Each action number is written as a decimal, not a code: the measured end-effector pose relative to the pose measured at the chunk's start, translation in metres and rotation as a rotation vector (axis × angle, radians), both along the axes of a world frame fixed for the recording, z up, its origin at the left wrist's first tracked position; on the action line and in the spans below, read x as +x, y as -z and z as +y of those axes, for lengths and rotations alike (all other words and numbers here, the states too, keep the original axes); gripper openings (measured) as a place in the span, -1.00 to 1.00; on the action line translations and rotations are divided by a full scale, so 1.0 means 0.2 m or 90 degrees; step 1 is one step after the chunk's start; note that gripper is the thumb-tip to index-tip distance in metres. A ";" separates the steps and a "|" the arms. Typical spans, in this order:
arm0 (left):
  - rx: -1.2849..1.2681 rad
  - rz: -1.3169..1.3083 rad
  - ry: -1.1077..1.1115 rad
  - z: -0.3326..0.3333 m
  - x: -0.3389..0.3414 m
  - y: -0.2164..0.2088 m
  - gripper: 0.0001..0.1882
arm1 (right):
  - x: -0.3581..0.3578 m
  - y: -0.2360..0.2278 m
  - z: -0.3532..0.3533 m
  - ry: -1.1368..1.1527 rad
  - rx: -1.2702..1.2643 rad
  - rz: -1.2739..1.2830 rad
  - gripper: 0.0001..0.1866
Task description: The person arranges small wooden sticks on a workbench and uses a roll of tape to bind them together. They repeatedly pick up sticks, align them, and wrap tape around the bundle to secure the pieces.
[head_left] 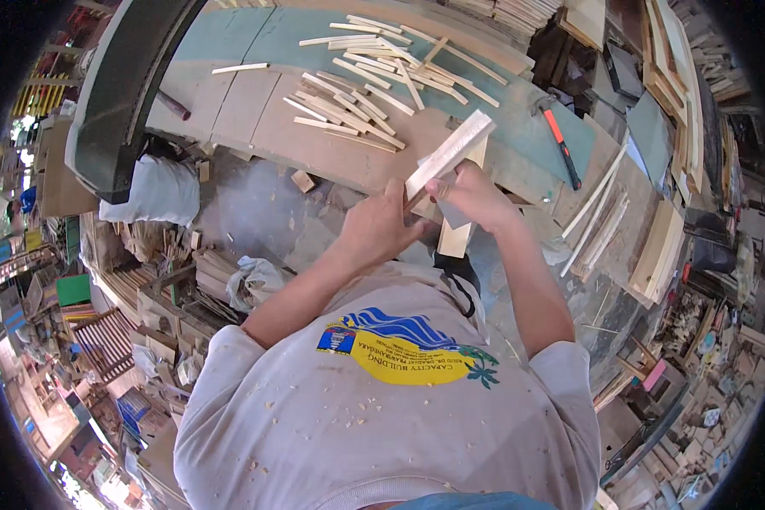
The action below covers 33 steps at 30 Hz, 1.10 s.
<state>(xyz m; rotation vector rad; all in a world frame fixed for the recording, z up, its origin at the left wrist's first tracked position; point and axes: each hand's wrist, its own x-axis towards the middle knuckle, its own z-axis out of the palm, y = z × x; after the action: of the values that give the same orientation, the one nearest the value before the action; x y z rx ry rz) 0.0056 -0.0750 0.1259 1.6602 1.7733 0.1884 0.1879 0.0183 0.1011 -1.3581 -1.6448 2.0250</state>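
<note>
Shirt (459,425) nearest, flecks (361,422) on it. Left grip (408,212) clamped on near end of block (452,153); right grip (459,191) clamped on grey sheet (456,216) beside it. Block slants over tabletop (229,110) edge; sticks (361,119), hammer (558,136) lie on tabletop.

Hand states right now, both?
Left hand: closed, holding the near end of the pale wooden block.
Right hand: closed, holding a thin grey sheet at the block; exact finger placement partly hidden.
</note>
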 end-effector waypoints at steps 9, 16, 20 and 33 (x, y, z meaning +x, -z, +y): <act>-0.317 -0.688 -0.113 -0.06 -0.22 0.12 -0.69 | -0.06 -0.03 -0.08 -0.101 0.069 0.146 -0.22; -0.625 -1.151 -0.025 -0.07 -0.30 0.33 -0.71 | -0.12 -0.04 -0.08 -0.142 -0.020 0.162 -0.15; -0.064 -0.507 -0.043 -0.03 -0.35 0.17 -0.61 | -0.13 0.07 -0.14 0.028 0.003 0.148 -0.26; 0.236 -0.106 0.039 -0.10 -0.27 0.15 -0.68 | -0.15 0.06 -0.18 0.085 -0.028 0.121 -0.32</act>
<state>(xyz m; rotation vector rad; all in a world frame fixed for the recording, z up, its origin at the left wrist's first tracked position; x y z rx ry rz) -0.0490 -0.0951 0.0950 1.8889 1.6288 0.6409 0.1570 -0.0168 0.0896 -1.2121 -1.3991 2.0529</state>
